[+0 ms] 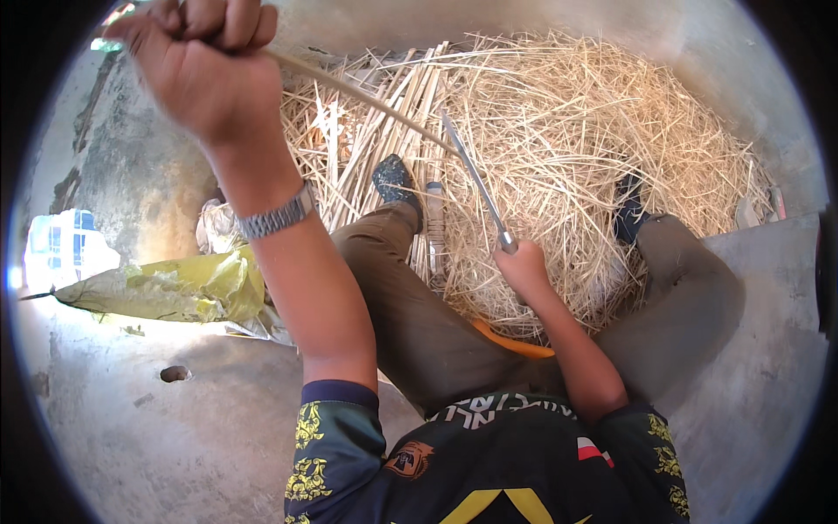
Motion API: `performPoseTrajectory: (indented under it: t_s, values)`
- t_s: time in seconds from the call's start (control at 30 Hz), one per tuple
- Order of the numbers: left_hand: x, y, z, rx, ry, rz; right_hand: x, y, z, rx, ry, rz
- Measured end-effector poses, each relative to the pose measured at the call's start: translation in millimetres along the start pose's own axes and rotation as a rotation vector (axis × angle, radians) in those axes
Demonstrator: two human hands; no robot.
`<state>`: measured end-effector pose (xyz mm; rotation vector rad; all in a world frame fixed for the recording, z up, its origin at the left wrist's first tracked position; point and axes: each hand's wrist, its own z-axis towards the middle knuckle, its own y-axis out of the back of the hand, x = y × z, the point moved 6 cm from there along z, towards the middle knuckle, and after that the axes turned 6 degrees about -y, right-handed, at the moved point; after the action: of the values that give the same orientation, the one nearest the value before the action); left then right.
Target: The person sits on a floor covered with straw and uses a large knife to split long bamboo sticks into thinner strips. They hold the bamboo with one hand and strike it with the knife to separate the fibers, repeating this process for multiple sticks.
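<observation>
High at the upper left, my left hand (pixel 209 79) is closed round one end of a long, thin bamboo strip (pixel 371 100). The strip slants down to the right, and its far end meets or passes close to a knife blade; I cannot tell whether they touch. My right hand (pixel 524 272), lower and near the middle, is wrapped round the handle of that long, narrow knife (pixel 478 182). The blade points up and slightly left. Below both lies a heap of pale shavings (pixel 559 166).
Split bamboo strips (pixel 406 109) lie left of the heap. A short bamboo piece (pixel 436 227) is beside my left shoe (pixel 394 181). A yellow-green sack (pixel 192 288) rests at the left near a hole (pixel 175 374) in the concrete. Concrete walls (pixel 724 52) stand behind. Something orange (pixel 515 341) is between my legs.
</observation>
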<state>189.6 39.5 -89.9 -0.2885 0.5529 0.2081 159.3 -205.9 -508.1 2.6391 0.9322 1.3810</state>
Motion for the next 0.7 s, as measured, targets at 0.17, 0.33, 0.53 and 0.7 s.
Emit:
performPoseTrajectory:
  t_s: [0.17,0.33,0.53,0.7]
  values:
    - [21.2,-8.7,12.2,-0.172,-0.043,-0.026,2.3,-1.8,4.4,-0.069,0.119,0.208]
    - [25.6,-12.0,30.4,-0.107,-0.083,-0.017,-5.6,-20.5,15.9,0.02,0.087,0.252]
    - [46.9,-47.5,28.8,-0.06,0.05,-0.119,3.0,21.8,9.8,-0.152,0.046,0.149]
    - [49.4,-48.5,32.3,-0.024,0.057,-0.144,41.4,28.2,-16.2,-0.179,0.353,0.417]
